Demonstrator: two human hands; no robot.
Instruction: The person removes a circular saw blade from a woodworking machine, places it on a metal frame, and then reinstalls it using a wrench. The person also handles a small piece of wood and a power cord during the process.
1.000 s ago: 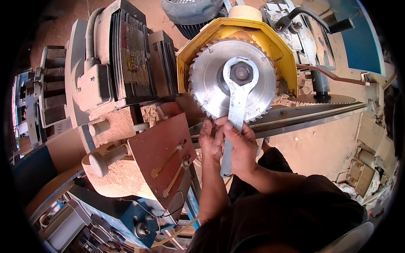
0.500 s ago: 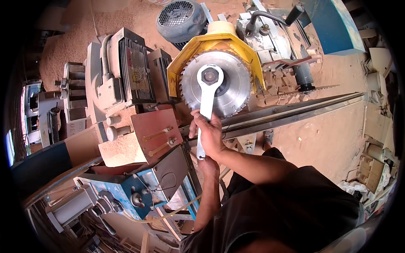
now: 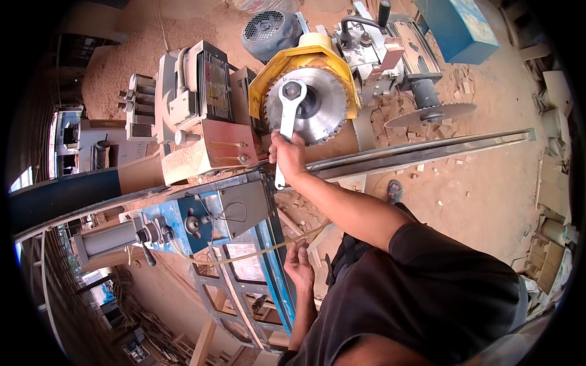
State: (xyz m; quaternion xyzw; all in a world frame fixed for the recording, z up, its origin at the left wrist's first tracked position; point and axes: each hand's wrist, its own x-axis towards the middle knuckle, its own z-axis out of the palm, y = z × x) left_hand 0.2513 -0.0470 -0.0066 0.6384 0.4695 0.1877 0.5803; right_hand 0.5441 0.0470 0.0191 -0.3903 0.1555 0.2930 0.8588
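Note:
A large ring spanner (image 3: pixel 287 122) has its ring around the dark hex nut (image 3: pixel 292 91) at the centre of a toothed circular saw blade (image 3: pixel 329 107). My right hand (image 3: pixel 290 154) is closed around the spanner's handle, and the handle's end sticks out below my fingers. Behind the blade curves a yellow guard (image 3: pixel 264 79), leaving the blade's front face exposed. Lower down, my left hand (image 3: pixel 299 266) is off the spanner, its palm turned up and fingers loosely apart, near a yellowish hose (image 3: pixel 268 249).
A long metal rail (image 3: pixel 421 149) runs across in front of the blade. A second saw blade (image 3: pixel 431 114) sits on a spindle at the right. Red machine plate (image 3: pixel 229 145) and blue frame (image 3: pixel 177 229) are at the left. Wood offcuts (image 3: pixel 390 100) and sawdust cover the floor.
My left hand has left the spanner's handle end and dropped lower. My right hand still grips the handle. The view has shifted, showing more of the second blade and floor.

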